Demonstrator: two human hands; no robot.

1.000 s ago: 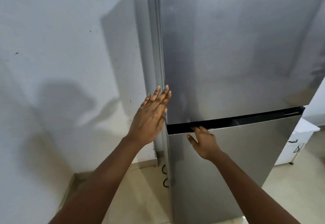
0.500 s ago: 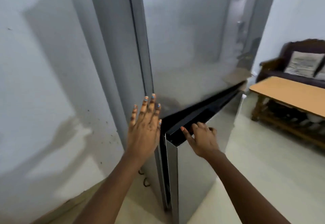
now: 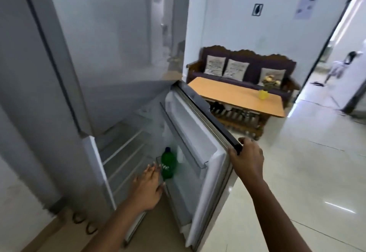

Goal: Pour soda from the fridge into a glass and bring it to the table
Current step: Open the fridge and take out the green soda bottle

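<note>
Fridge: at the left, its lower door swung out to the right.
Bottle: upright in the lower door's rack, on the inner side.
Shelves: inside the lower compartment, left of the bottle.
Left hand: just before the bottle, fingertips beside it.
Right hand: on the lower door's top outer corner.
Surface: behind the door, to the right.
Sofa: behind the surface, against the wall.

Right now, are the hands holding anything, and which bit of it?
The right hand grips the top corner of the open lower fridge door. The left hand holds nothing; it reaches, open, toward the green soda bottle.
</note>
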